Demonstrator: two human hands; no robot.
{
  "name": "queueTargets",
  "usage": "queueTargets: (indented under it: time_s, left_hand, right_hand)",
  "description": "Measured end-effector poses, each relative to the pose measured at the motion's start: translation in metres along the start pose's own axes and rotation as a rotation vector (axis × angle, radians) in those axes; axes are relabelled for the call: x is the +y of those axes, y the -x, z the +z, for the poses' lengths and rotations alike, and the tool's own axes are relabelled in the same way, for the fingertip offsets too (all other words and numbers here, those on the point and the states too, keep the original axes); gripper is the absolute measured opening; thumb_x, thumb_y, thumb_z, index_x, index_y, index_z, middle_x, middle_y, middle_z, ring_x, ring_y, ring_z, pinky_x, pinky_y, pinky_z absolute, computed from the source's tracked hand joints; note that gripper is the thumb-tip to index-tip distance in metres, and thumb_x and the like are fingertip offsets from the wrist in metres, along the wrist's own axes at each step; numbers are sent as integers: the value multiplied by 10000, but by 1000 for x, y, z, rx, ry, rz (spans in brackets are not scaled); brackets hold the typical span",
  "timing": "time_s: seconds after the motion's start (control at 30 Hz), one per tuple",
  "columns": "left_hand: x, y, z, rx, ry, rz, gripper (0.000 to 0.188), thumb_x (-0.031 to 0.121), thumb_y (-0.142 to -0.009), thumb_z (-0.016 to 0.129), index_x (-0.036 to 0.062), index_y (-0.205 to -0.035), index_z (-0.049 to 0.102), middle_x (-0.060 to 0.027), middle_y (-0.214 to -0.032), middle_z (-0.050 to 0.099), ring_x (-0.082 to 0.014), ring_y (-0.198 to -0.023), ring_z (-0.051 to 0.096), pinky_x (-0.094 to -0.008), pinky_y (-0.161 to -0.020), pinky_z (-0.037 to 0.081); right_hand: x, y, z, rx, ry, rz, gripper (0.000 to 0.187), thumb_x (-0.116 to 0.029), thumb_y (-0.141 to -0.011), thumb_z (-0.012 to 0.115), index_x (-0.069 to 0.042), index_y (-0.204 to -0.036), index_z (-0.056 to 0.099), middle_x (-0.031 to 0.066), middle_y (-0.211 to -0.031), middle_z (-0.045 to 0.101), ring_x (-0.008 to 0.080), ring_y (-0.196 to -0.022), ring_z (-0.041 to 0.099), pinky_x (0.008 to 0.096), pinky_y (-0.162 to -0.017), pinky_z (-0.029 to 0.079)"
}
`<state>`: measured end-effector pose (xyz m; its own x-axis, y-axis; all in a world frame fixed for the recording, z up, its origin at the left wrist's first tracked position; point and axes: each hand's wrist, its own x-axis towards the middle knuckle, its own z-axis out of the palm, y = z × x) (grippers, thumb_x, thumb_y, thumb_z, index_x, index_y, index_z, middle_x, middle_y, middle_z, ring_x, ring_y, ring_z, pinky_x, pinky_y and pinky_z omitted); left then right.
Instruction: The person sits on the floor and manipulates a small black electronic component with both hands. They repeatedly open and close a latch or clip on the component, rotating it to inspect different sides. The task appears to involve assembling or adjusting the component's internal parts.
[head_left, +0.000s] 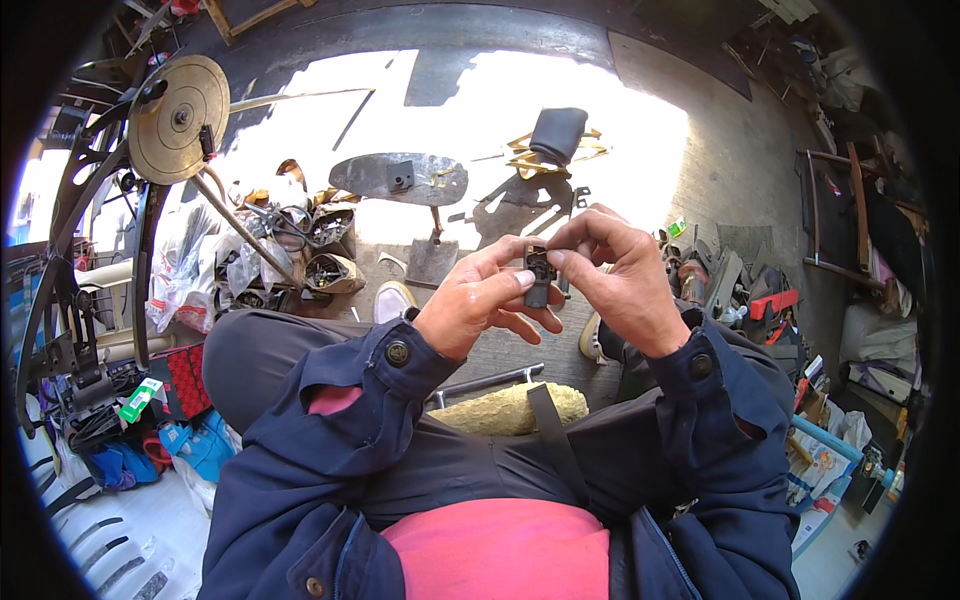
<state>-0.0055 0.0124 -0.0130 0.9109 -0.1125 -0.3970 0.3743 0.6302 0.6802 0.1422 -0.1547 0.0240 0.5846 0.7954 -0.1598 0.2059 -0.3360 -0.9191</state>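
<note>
Small blk part (538, 294), long axis near-to-far; L hand (470, 300) pinches it from left; R hand (622, 285) fingers narrow at far R corner, can't tell if gripping.

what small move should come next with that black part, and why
Perhaps steady the small black part in the left hand and work its upper end with the right hand: the left thumb lies against its side, and the right thumb is at its top.

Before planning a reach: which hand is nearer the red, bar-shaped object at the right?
Right. The right hand is left of the red, bar-shaped object, apart from it; the left hand is farther left, holding the small black rectangular part.
</note>
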Motion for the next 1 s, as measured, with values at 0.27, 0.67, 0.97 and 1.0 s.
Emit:
queueTargets:
  time_s: [0.27,0.67,0.97,1.0]
  left_hand:
    - [0,0,1,5,1,7,568,268,-1079,549,66,-1594,422,-216,-1230,730,-347,-1035,784,-424,-857,647]
    - [1,0,2,19,-8,4,567,251,-1080,539,61,-1599,413,-222,-1227,734,-358,-1038,782,-425,-856,644]
    - [1,1,2,14,-10,1,551,246,-1080,531,72,-1593,429,-217,-1229,735,-357,-1044,782,-424,-859,641]
    - [1,1,2,15,-10,2,548,246,-1080,530,73,-1591,432,-216,-1231,735,-356,-1045,782,-424,-859,641]
  right_hand:
    - [-2,0,0,3,3,48,83,-18,-956,735,13,-1033,743,23,-981,680,74,-827,629,244,-763,534]
    - [3,-3,-4,-55,-206,149,107,-48,-1016,709,18,-1098,728,29,-982,738,73,-876,672,243,-794,552]
    - [3,-1,-6,-25,-237,210,138,-100,-1019,713,8,-1098,745,10,-953,735,58,-830,629,230,-734,496]
    - [2,-1,-7,-24,-235,214,136,-98,-1018,712,10,-1096,744,10,-949,734,60,-826,629,231,-732,498]
